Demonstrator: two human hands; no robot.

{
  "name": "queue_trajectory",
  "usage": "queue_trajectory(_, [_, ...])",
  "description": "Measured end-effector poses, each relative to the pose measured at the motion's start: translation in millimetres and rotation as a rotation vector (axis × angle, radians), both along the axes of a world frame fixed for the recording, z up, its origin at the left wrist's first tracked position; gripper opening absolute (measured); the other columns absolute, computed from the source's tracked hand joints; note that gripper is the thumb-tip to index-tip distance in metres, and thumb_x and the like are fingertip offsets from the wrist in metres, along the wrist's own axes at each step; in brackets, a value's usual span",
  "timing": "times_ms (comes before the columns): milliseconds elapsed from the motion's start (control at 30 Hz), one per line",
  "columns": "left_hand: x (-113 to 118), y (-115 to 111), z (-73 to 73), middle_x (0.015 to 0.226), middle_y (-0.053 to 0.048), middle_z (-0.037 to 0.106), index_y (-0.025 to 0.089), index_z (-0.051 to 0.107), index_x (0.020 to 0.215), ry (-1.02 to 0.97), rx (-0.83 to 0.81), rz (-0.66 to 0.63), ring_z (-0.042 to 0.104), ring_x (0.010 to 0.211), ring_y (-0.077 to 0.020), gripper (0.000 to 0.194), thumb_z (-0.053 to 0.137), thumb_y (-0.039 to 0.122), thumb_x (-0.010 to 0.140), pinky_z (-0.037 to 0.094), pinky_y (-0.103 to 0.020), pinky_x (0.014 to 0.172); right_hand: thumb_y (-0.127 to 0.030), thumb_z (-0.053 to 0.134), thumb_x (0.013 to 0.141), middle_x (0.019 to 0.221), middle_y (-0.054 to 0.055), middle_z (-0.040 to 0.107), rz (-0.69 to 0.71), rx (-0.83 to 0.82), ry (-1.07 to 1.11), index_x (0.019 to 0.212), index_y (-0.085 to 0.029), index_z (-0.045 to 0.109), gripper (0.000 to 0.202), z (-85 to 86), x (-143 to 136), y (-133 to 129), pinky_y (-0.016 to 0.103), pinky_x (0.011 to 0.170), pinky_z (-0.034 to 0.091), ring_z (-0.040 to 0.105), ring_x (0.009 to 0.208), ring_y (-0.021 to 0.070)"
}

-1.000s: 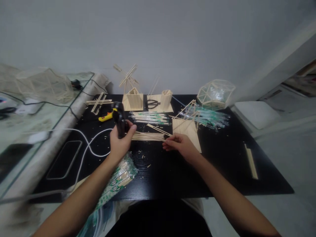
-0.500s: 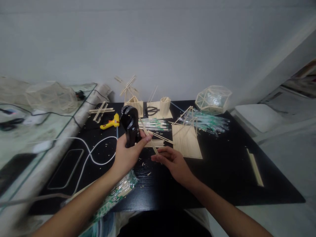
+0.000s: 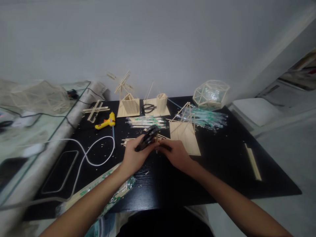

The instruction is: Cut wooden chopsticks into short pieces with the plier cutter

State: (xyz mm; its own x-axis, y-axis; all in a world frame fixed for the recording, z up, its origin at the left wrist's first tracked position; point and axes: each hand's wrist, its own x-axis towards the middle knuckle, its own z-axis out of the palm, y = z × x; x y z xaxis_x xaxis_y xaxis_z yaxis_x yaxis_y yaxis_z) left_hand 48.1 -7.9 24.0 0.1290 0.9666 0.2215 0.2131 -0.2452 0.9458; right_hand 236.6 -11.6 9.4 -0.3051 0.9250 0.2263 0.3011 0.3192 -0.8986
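Over the middle of the black table (image 3: 177,187), my left hand (image 3: 135,153) is closed around a black tool (image 3: 148,137), its head pointing up and right. My right hand (image 3: 176,151) is pinched close beside it, fingertips nearly meeting those of the left. A short part of a thin wooden stick (image 3: 156,140) shows between the hands; the fingers hide the rest. Behind the right hand lies a wooden board (image 3: 186,135) with a thin stick frame (image 3: 189,110) standing on it. Loose sticks (image 3: 127,141) lie behind the left hand.
A yellow glue gun (image 3: 106,121), a looped white cable (image 3: 85,153) and crossed sticks (image 3: 96,110) lie left. Wrapped stick bundles (image 3: 148,121) and a pen-holder-like wooden cup (image 3: 161,103) stand further back. A wooden strip (image 3: 253,161) lies right; a plastic-wrapped pack (image 3: 98,184) is under my left forearm.
The black tool has tipped from upright to leaning right, and my hands have come together around the stick. The view has shifted slightly.
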Motion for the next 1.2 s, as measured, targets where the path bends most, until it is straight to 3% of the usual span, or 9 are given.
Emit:
queue_trajectory(333, [0.4,-1.4,4.6,0.091,-0.005,0.08,0.018,0.077,0.086,-0.03,-0.052,0.031,0.075,0.086,-0.0214,0.02,0.081,0.036,0.078,0.06,-0.036,0.087,-0.024,0.067,0.093,0.085,0.002,0.079,0.053,0.06,-0.108,0.096,-0.021,0.079,0.012,-26.3,-2.0,1.7,0.027,0.074,0.05,0.071,0.073,0.0182])
queue_trajectory(633, [-1.7,0.1,1.7,0.084,-0.003,0.078,0.019,0.077,0.085,-0.031,-0.047,0.045,0.072,0.077,-0.0186,0.02,0.083,0.035,0.075,0.06,-0.032,0.076,-0.033,0.069,0.093,0.098,0.002,0.08,0.06,0.061,-0.042,0.108,-0.027,0.077,0.018,-15.4,-2.1,5.5,0.032,0.081,0.053,0.074,0.086,0.023])
queue_trajectory(967, [-2.7,-1.1,17.6,0.086,-0.004,0.078,0.018,0.075,0.082,-0.108,-0.116,0.058,0.074,0.082,-0.0226,0.019,0.084,0.033,0.073,0.062,-0.038,0.08,-0.032,0.064,0.096,0.088,0.003,0.078,0.126,0.134,-0.061,0.094,-0.024,0.077,0.015,-23.6,-4.1,11.2,0.031,0.079,0.052,0.071,0.077,0.0204])
queue_trajectory(1200, [-4.8,0.2,18.5,0.083,-0.004,0.079,0.019,0.076,0.08,-0.078,-0.076,0.0,0.075,0.078,-0.0215,0.019,0.083,0.036,0.075,0.063,-0.036,0.078,-0.033,0.065,0.096,0.085,0.002,0.078,0.135,0.142,-0.058,0.094,-0.023,0.078,0.016,-19.5,-3.7,10.5,0.029,0.076,0.052,0.071,0.074,0.0194])
